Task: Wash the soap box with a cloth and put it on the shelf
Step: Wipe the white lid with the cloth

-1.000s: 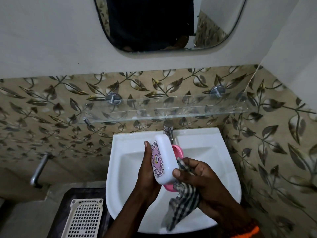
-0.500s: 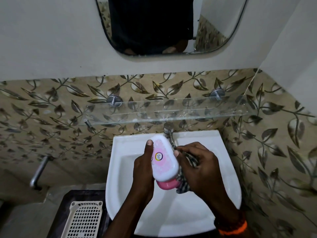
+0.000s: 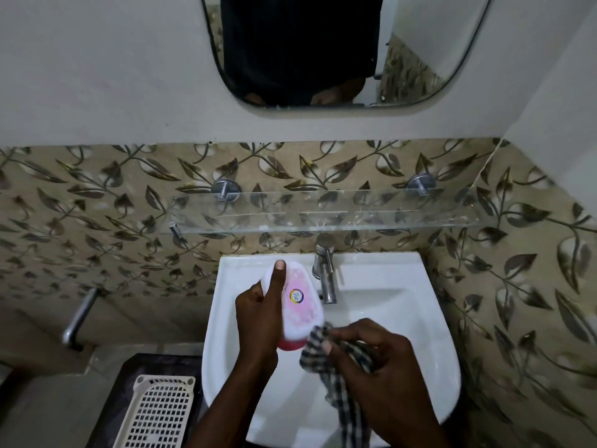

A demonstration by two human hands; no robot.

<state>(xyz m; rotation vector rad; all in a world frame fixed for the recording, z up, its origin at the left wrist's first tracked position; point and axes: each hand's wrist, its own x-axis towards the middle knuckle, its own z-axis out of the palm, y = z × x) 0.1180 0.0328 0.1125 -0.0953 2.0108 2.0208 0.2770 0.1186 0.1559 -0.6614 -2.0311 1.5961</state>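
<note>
My left hand [image 3: 258, 315] grips the soap box [image 3: 298, 302], a white lid with a pink patch and round sticker over a pink base, held over the white sink [image 3: 397, 318]. Its thumb lies along the lid. My right hand [image 3: 371, 360] holds a black-and-white checked cloth [image 3: 326, 357] bunched against the box's lower right end; the cloth's tail hangs down into the basin. The clear glass shelf [image 3: 355, 215] spans the tiled wall above the sink, with nothing on it.
A chrome tap [image 3: 324, 270] stands at the sink's back, just right of the box. A cream perforated basket [image 3: 155, 415] sits low left on a dark surface. A metal pipe [image 3: 79, 315] juts from the left wall. A mirror [image 3: 323, 50] hangs above.
The box has turned so its lid faces up. My right hand has slid with the cloth from the box's right side down to its lower end.
</note>
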